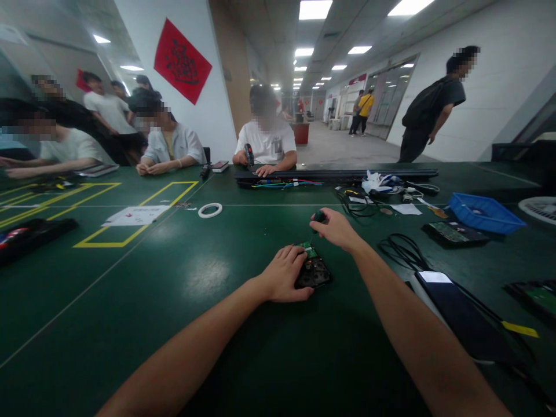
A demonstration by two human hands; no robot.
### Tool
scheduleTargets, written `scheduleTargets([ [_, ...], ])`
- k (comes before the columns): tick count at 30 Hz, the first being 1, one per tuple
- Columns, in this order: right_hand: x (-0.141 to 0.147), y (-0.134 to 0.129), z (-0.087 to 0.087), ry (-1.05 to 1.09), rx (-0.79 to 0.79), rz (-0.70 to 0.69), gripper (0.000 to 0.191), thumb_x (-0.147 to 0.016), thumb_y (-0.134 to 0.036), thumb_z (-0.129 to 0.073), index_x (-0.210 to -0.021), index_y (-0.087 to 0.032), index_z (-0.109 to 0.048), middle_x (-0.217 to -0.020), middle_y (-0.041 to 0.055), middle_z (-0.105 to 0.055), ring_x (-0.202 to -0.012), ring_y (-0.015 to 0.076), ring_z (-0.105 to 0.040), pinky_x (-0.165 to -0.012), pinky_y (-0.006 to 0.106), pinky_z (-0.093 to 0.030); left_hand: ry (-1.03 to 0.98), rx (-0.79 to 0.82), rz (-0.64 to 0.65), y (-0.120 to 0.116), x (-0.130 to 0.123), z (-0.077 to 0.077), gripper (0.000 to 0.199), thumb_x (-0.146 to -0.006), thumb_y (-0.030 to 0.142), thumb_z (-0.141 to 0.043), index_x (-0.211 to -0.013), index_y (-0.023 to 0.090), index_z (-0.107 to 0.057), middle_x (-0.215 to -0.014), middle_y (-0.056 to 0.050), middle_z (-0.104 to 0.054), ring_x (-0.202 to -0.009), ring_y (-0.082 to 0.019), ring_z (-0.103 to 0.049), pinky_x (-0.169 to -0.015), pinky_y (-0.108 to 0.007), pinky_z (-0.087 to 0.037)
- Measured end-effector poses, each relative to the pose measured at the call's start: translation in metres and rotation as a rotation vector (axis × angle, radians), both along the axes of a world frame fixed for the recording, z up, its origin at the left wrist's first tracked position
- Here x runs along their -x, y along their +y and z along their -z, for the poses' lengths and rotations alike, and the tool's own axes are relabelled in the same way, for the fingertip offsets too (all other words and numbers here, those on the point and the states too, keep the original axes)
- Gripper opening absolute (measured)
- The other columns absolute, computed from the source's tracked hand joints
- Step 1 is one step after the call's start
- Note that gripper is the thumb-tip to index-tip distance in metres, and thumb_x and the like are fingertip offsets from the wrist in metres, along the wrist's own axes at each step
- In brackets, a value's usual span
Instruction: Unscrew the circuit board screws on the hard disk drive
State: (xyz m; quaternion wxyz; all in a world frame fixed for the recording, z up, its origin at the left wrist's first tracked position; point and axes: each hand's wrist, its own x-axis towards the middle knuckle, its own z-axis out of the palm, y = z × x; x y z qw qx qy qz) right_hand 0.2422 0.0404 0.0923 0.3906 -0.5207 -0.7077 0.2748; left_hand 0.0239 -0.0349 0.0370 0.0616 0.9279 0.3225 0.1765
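Note:
A small black device with a green circuit board (319,273) lies on the green table in front of me. My left hand (284,273) grips it from the left, with fingers over its far part and the thumb along its near edge. My right hand (339,229) is closed round the dark green handle of a screwdriver (319,216). The screwdriver stands roughly upright, its thin shaft pointing down at the far end of the board. Whether the tip sits in a screw is too small to tell.
To the right lie a phone (463,313), black cables (402,252), a blue tray (484,213) and another circuit-board unit (456,233). A white ring (210,210) and a paper sheet (136,215) are left. Across the table, a person (266,142) holds a power tool near long black bars (339,175).

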Motion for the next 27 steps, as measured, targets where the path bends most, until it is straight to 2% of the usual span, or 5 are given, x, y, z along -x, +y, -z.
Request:
scheduleTargets([
  [5,0.001,0.000,0.000,-0.145,-0.079,0.077,0.029,-0.082,-0.049,-0.072,-0.081,-0.022,-0.062,-0.069,0.0001,-0.067,-0.063,0.0175,-0.060,-0.060,0.029,-0.044,-0.025,0.007,-0.010,0.000,0.000,0.002,0.090,-0.077,0.065,-0.070,-0.147,0.015,-0.044,-0.147,-0.019,-0.044,-0.138,-0.041,-0.041,-0.118,-0.059,-0.034],
  [10,0.004,-0.003,0.000,-0.181,-0.164,0.107,0.025,-0.082,-0.048,-0.072,-0.088,-0.024,-0.067,-0.074,0.0004,-0.070,-0.070,0.0192,-0.062,-0.066,0.031,-0.044,-0.027,0.025,-0.016,-0.002,-0.001,0.000,0.089,-0.077,0.064,-0.070,-0.147,0.015,-0.043,-0.145,-0.019,-0.045,-0.136,-0.041,-0.041,-0.116,-0.059,-0.036],
  [21,0.004,-0.007,-0.005,-0.210,-0.110,0.117,0.028,-0.084,-0.051,-0.071,-0.080,-0.023,-0.068,-0.067,0.0019,-0.069,-0.067,0.0208,-0.063,-0.065,0.032,-0.044,0.002,0.003,-0.025,-0.005,-0.004,-0.004,0.091,-0.077,0.064,-0.068,-0.147,0.011,-0.043,-0.144,-0.021,-0.044,-0.136,-0.042,-0.041,-0.119,-0.059,-0.033],
  [27,0.002,-0.004,-0.007,-0.209,-0.142,0.134,0.029,-0.084,-0.052,-0.071,-0.078,-0.024,-0.067,-0.069,0.0025,-0.070,-0.068,0.0213,-0.064,-0.067,0.032,-0.045,0.009,-0.011,-0.036,-0.008,-0.003,-0.008,0.092,-0.078,0.064,-0.067,-0.148,0.011,-0.041,-0.145,-0.021,-0.044,-0.136,-0.043,-0.042,-0.117,-0.060,-0.033],
])
